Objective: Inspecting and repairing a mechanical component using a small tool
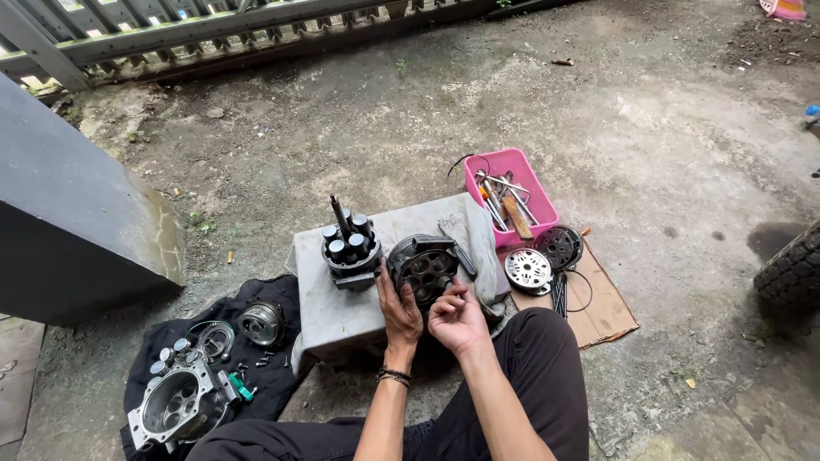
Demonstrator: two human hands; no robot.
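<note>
- Round dark metal cylinder block (424, 266), several bores facing the camera, stands on edge on a grey cloth-covered block (342, 307), right of centre.
- Left hand (400, 312) cups the block's left lower side, fingers curled against it: a steadying hold.
- Right hand (457, 320) at the lower right rim, fingertips pinched narrow at a bore; whether they hold a small part, I cannot tell.
- Step in hand, by my reading: working on one bore of the block, fitting or removing something small.
- Next move likely calls for a steady left-hand brace and fine fingertip alignment.
- Just left: piston assembly (348, 243) with upright shaft, apart from the block.
- Right: pink tray (510, 162) of tools; two round plates (542, 259) on cardboard (611, 312).
- Lower left: housing (175, 408) and small parts on black cloth (273, 384).
</note>
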